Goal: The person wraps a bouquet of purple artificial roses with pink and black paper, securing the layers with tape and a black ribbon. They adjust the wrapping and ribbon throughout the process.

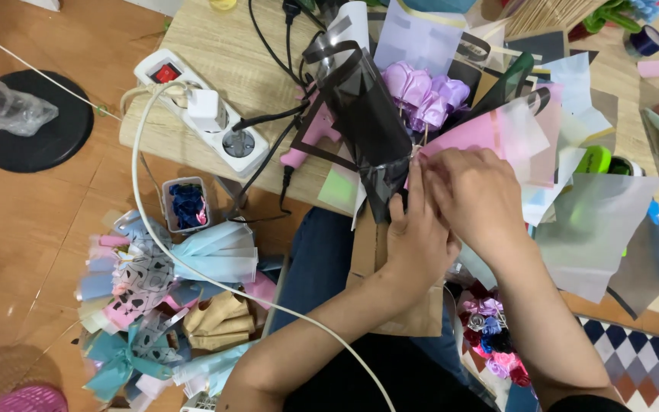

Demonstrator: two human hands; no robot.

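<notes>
Both hands, left [415, 243] and right [473, 200], pinch the bouquet [390, 126] of glossy black wrap around ruffled purple flowers [425, 91].

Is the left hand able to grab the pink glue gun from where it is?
Probably yes. The pink glue gun lies on the table just left of the bouquet, with bare space between it and the left hand. But that hand is gripping the black wrapping and must let go first.

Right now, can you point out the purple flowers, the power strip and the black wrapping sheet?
Purple flowers [425, 91]: head view, on the petals at the middle of the bunch.
Power strip [201, 114]: head view, on the white charger plugged into its middle.
Black wrapping sheet [364, 114]: head view, on its flat dark face above the hands.
</notes>
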